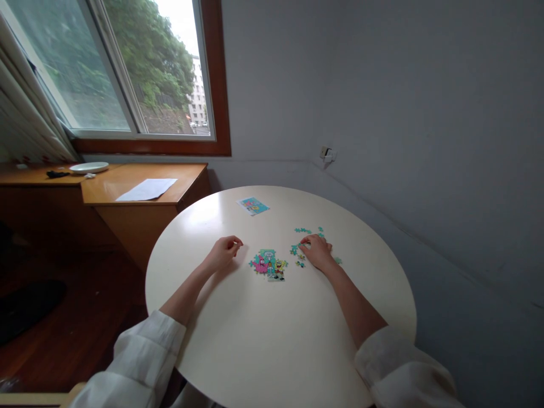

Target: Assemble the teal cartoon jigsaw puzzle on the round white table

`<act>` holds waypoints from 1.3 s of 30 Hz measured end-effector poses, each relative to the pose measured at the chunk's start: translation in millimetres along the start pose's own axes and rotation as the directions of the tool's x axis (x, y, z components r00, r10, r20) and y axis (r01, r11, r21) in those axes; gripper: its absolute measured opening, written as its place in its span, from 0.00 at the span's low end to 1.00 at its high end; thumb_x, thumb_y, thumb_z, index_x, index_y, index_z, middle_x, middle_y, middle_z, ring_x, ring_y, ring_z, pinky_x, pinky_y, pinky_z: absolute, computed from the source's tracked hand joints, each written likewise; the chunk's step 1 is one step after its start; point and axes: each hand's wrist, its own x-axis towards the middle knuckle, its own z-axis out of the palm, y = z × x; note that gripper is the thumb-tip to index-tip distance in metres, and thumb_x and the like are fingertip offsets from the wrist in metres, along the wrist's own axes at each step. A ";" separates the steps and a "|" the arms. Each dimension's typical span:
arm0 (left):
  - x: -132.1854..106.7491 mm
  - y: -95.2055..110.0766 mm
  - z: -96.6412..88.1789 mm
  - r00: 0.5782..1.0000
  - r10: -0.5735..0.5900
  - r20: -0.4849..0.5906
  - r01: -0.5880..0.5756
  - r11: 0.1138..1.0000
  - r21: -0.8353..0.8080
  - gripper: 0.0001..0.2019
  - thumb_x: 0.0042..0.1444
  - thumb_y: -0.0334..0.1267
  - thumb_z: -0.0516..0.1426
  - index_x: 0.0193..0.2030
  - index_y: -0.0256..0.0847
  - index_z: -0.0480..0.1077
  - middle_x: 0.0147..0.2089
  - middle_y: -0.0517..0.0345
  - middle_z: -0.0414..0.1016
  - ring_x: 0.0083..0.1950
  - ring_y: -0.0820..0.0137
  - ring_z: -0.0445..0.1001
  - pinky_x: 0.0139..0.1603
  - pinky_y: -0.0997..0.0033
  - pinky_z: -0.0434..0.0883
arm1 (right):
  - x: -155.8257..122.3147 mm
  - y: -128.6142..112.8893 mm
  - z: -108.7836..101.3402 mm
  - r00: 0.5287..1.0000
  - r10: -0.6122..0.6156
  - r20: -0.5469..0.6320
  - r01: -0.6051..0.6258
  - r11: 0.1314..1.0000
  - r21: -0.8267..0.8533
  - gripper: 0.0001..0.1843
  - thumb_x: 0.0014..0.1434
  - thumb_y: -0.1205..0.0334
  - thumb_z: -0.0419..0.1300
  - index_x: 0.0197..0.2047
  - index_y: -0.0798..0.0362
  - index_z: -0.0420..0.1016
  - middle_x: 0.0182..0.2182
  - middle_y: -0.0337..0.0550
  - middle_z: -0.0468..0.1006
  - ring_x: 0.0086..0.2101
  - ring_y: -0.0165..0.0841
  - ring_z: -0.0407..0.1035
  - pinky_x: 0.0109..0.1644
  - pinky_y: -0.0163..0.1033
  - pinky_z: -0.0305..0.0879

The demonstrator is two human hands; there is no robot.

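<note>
A partly joined cartoon jigsaw lies near the middle of a round cream table. My left hand rests on the tabletop just left of it, fingers curled in, with nothing visible in them. My right hand lies to the right of the jigsaw, fingers bent down and pressed on the loose teal puzzle pieces scattered there; more pieces sit between this hand and the jigsaw. Whether a piece is pinched I cannot make out.
A small picture card lies at the table's far side. A wooden sideboard at the left carries a sheet of paper and a white plate under a window. Grey walls close in behind and to the right.
</note>
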 end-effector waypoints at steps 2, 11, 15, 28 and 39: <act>-0.1 0.0 -0.2 1.000 0.003 0.002 -0.003 1.000 0.001 0.10 0.47 0.39 0.50 0.29 0.36 0.70 0.15 0.66 0.61 0.17 0.78 0.56 0.20 0.77 0.54 | 0.1 -0.6 -0.1 1.000 -0.015 -0.005 0.015 1.000 0.020 0.07 0.50 0.63 0.57 0.34 0.52 0.74 0.42 0.45 0.74 0.46 0.42 0.63 0.47 0.47 0.52; 0.8 -3.4 0.9 1.000 0.008 -0.004 -0.008 1.000 0.006 0.11 0.48 0.40 0.50 0.29 0.36 0.70 0.16 0.65 0.61 0.17 0.78 0.56 0.20 0.77 0.53 | 0.7 1.0 0.8 0.998 -0.061 -0.035 0.065 0.990 0.127 0.09 0.49 0.67 0.56 0.36 0.52 0.72 0.31 0.39 0.78 0.37 0.35 0.68 0.47 0.45 0.51; 0.0 -0.6 -0.2 1.000 0.002 0.001 -0.002 1.000 0.007 0.10 0.48 0.40 0.50 0.29 0.37 0.69 0.16 0.66 0.60 0.17 0.77 0.56 0.20 0.77 0.54 | 0.0 0.9 1.6 0.997 -0.053 -0.055 0.058 0.994 0.091 0.11 0.49 0.63 0.57 0.39 0.52 0.73 0.32 0.40 0.77 0.38 0.36 0.68 0.45 0.44 0.52; -0.7 2.9 -0.7 1.000 -0.018 0.006 0.018 1.000 0.009 0.09 0.48 0.37 0.50 0.29 0.36 0.70 0.15 0.66 0.61 0.18 0.77 0.58 0.22 0.76 0.56 | 0.9 -0.1 4.3 1.000 0.023 -0.007 -0.023 1.000 0.015 0.09 0.50 0.59 0.58 0.35 0.51 0.74 0.41 0.44 0.74 0.45 0.41 0.64 0.45 0.45 0.53; -0.9 3.0 -0.7 1.000 -0.019 0.007 0.019 1.000 0.004 0.10 0.48 0.37 0.49 0.29 0.36 0.69 0.15 0.66 0.60 0.18 0.77 0.57 0.22 0.77 0.55 | 1.8 0.7 4.6 0.999 0.003 -0.032 0.000 0.996 0.090 0.10 0.49 0.62 0.60 0.37 0.52 0.74 0.34 0.41 0.78 0.40 0.37 0.66 0.45 0.44 0.50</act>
